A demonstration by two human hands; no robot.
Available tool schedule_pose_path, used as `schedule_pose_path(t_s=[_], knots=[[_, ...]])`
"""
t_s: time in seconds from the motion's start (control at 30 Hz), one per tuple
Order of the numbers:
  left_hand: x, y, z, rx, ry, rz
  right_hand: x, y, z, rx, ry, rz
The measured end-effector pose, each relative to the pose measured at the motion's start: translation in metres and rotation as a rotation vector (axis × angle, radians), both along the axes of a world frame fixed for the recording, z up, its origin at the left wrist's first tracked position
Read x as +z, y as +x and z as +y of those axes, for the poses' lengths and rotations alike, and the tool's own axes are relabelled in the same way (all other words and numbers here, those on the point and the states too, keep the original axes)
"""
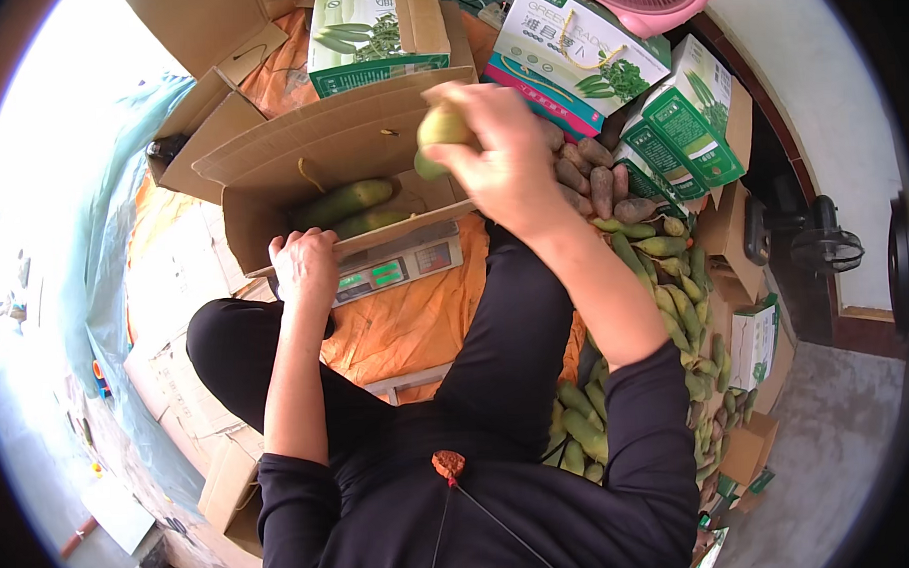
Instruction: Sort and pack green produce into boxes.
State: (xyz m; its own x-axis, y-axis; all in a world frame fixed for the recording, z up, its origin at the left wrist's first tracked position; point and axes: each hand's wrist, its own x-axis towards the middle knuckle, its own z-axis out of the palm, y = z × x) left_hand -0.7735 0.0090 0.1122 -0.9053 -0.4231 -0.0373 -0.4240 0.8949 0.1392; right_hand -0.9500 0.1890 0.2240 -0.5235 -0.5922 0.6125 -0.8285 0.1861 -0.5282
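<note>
The right hand (505, 152) grasps a plump, yellow-green radish (443, 127) over an open, brown cardboard box (270, 150); the left hand's (306, 264) fingers grip its near rim. Steadying that rim and moving slowly should spare the long green radishes (356, 198) inside.

Produce-packing area: cardboard carton (344, 138), weighing scale (399, 272), heaped green radishes (584, 434).

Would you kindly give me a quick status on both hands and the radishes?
Left hand touching near rim of open box. Right hand holding a radish over the box. At least two other radishes inside; no obstruction seen.
</note>
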Motion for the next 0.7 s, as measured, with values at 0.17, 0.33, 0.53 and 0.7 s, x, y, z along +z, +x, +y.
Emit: schedule_pose_path(t_s=[0.17, 0.33, 0.53, 0.7], knots=[[0.003, -0.003, 0.002, -0.039, -0.036, 0.002, -0.055, 0.009, -0.055, 0.020, 0.384, 0.089], [0.002, -0.010, 0.003, -0.043, -0.037, -0.020, -0.098, 0.019, -0.091, -0.049, 0.824, 0.099], [0.005, -0.009, 0.003, -0.036, -0.028, -0.075, -0.051, -0.005, -0.031, 0.048, 0.452, -0.174], [0.006, -0.007, 0.004, -0.026, -0.030, -0.051, -0.055, -0.057, 0.106, -0.246, 0.147, -0.563]])
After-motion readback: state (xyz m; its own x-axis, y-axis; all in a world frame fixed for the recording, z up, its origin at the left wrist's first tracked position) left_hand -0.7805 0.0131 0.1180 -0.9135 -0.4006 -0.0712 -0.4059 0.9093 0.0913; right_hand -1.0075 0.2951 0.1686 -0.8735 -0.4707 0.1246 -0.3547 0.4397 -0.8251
